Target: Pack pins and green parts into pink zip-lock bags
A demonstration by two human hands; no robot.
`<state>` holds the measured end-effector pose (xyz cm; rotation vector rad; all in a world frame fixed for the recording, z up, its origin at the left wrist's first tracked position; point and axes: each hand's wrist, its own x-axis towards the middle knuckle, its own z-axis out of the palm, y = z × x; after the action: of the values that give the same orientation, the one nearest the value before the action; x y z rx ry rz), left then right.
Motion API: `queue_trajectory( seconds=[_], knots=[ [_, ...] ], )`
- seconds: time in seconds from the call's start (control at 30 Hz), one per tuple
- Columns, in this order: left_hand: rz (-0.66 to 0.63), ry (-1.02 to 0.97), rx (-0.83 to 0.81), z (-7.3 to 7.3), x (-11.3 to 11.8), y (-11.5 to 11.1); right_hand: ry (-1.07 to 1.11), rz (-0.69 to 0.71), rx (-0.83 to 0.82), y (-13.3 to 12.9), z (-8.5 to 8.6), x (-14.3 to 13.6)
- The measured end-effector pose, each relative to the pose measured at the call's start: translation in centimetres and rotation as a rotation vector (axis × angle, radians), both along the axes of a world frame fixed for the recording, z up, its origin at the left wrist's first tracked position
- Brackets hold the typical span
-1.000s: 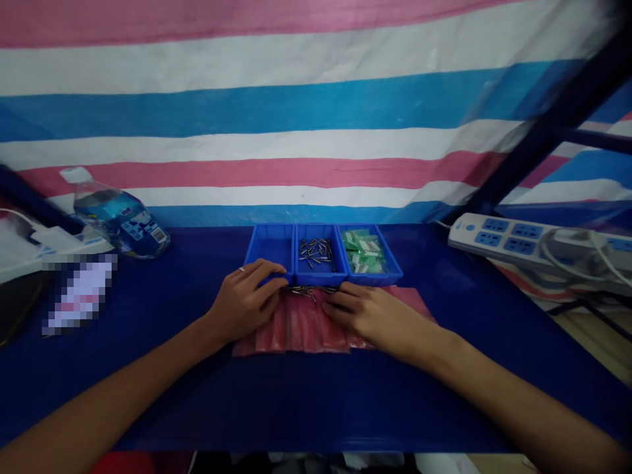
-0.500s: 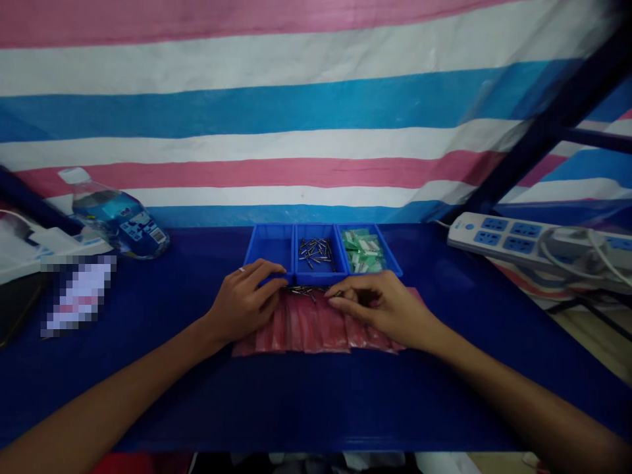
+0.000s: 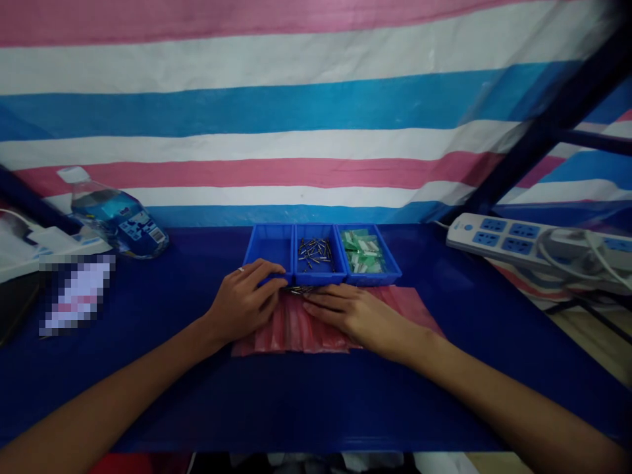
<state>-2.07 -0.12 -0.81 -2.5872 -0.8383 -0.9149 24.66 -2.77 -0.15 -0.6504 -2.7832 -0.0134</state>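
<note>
Metal pins (image 3: 299, 289) lie between our left hand (image 3: 248, 295) and right hand (image 3: 363, 317), perhaps corralled there; we cannot tell either's grip.

Metal pins (image 3: 299, 289) on pink bags (image 3: 293, 331)

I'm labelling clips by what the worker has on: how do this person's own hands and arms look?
The left hand is ungloved and wears a thin, pale, shiny ring. The right hand is also ungloved, with no ring that I can see. Both forearms are bare within the picture: no sleeve, watch or bracelet shows.
</note>
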Motion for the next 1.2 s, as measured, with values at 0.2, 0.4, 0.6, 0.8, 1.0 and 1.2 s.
queue_trajectory(
  seconds=[0.2, 0.4, 0.6, 0.8, 1.0, 1.2],
  knots=[
    [0.005, 0.005, -0.012, -0.1, -0.1, 0.1, -0.137, 0.021, 0.267, 0.6, -0.5, -0.4],
    [0.009, 0.008, -0.012, -0.2, -0.1, 0.0, -0.147, 0.038, 0.286, 0.5, -0.1, -0.4],
    [0.014, 0.007, -0.009, -0.3, -0.2, 0.0, -0.186, -0.009, 0.245, 0.7, -0.7, -0.7],
    [0.005, 0.005, -0.006, -0.1, -0.1, 0.1, -0.146, -0.041, 0.154, 0.9, -0.4, -0.5],
    [0.012, 0.007, 0.002, -0.2, -0.1, 0.1, -0.051, 0.005, 0.062, 1.3, -0.6, -0.4],
    [0.013, 0.013, -0.007, -0.2, -0.1, 0.1, 0.285, -0.056, -0.238, 0.4, -0.6, -1.3]
  ],
)
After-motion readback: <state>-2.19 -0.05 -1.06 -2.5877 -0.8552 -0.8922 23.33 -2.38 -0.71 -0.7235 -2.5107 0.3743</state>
